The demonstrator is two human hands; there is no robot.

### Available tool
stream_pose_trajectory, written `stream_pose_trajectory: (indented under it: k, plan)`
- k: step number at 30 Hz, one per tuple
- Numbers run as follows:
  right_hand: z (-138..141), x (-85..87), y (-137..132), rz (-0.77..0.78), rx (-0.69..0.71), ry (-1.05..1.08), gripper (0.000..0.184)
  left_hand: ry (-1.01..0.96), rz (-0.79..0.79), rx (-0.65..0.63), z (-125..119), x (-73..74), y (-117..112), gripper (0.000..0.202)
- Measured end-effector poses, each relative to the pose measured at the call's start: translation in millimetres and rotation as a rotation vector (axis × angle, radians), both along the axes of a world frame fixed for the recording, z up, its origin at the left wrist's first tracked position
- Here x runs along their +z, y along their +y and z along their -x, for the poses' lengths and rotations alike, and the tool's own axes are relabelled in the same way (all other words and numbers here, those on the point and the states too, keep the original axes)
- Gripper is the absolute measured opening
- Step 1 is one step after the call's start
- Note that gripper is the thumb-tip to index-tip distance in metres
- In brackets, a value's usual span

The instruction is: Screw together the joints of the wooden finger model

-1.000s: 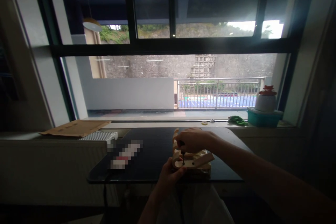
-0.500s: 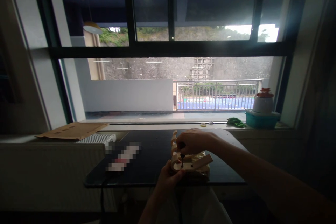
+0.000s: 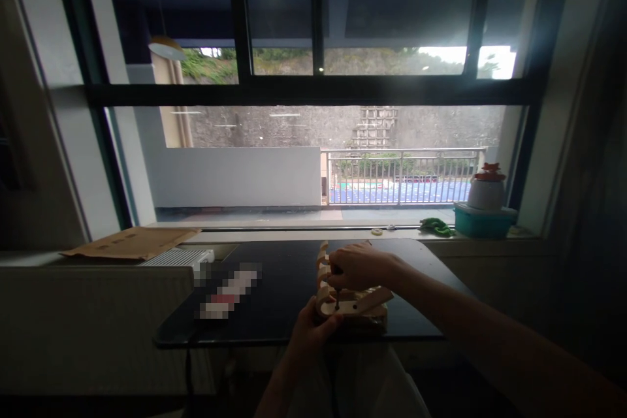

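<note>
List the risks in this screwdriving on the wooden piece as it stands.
1. The small dark screwdriver in the right hand points down close to the left hand gripping the pale curved wooden assembly; a slip could jab it.
2. The assembly sits near the black table's front edge; pressure might slide it off.

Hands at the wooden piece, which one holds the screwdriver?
The right hand, above the wooden piece, grips the small screwdriver upright; the left hand only steadies the piece's near end from below.
</note>
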State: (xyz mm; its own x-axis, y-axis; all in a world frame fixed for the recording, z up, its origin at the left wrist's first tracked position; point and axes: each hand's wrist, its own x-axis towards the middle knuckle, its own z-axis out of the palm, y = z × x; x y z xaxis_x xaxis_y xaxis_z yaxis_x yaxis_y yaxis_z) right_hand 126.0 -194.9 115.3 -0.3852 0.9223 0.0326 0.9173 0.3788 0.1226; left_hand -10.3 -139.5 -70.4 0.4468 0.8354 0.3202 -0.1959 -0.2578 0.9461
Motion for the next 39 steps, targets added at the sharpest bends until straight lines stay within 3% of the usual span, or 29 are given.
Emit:
stream_pose_trajectory:
  k: [7,17,26,35,39]
  plan:
    - [8.2,16.4,-5.8,0.046,0.044,-0.021,0.022,0.0,0.011,-0.01,0.6,0.3,-0.1,0.034]
    - [7.6,4.7,-2.8,0.012,-0.034,0.005,0.033,-0.024,0.017,-0.02,-0.3,-5.5,2.8,0.034]
    - [10.8,23.9,-6.2,0.102,-0.013,-0.027,0.021,-0.019,0.046,-0.013,-0.9,2.9,-3.1,0.034]
    - [0.3,6.6,-4.1,0.053,-0.025,0.005,0.031,-0.014,0.036,0.023,-0.1,1.2,-4.1,0.035]
    - [-4.0,6.5,-3.5,0.044,-0.013,0.018,0.034,-0.005,0.025,0.015,0.8,-0.2,-2.9,0.034]
